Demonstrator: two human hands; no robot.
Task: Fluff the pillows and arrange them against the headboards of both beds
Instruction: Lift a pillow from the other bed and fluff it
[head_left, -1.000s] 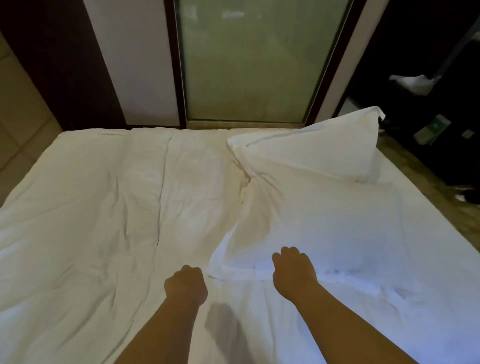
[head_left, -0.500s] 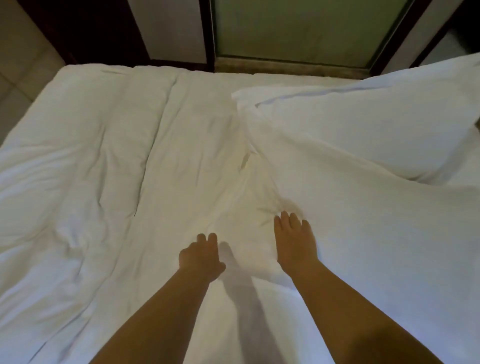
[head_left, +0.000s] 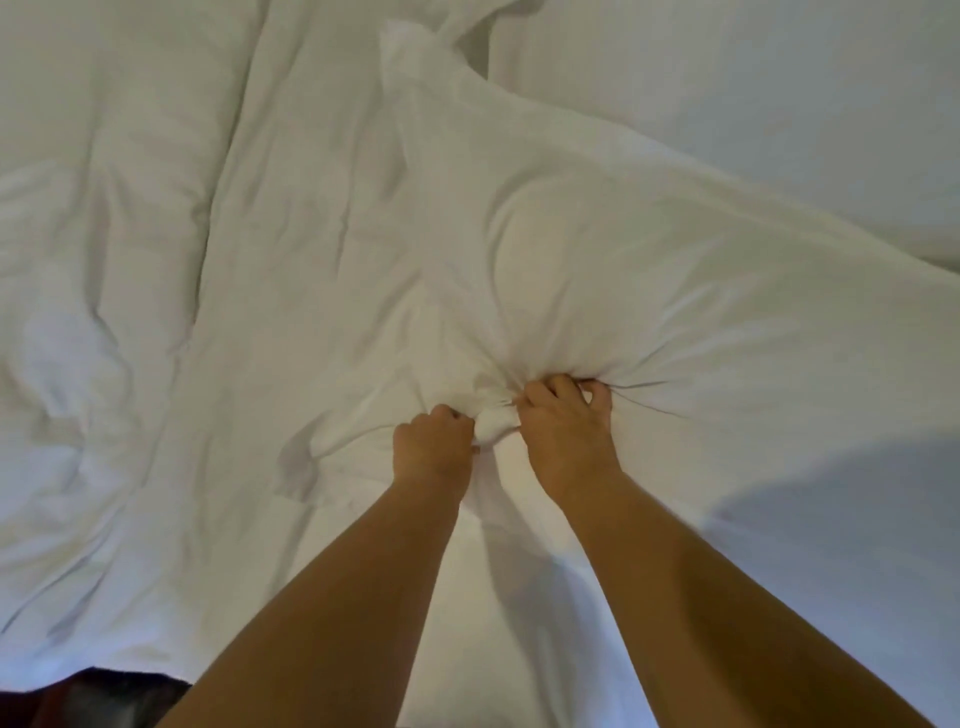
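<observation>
A white pillow (head_left: 649, 270) lies flat on the right half of the bed, its fabric puckered where both hands pinch it. My left hand (head_left: 431, 447) is closed on a bunch of the pillow's near edge. Just to the right, my right hand (head_left: 563, 431) digs its fingers into the same edge, with creases fanning out from it. A second white pillow (head_left: 753, 93) rests beyond it at the top right, partly cut off by the frame.
A rumpled white duvet (head_left: 156, 312) covers the left and middle of the bed. A dark strip of floor or bed base (head_left: 104, 696) shows at the bottom left, beneath the bed's near edge.
The view has dropped closer to the bed; the wall and glass panel are out of sight. Both hands have moved forward onto the nearer pillow and closed on its edge.
</observation>
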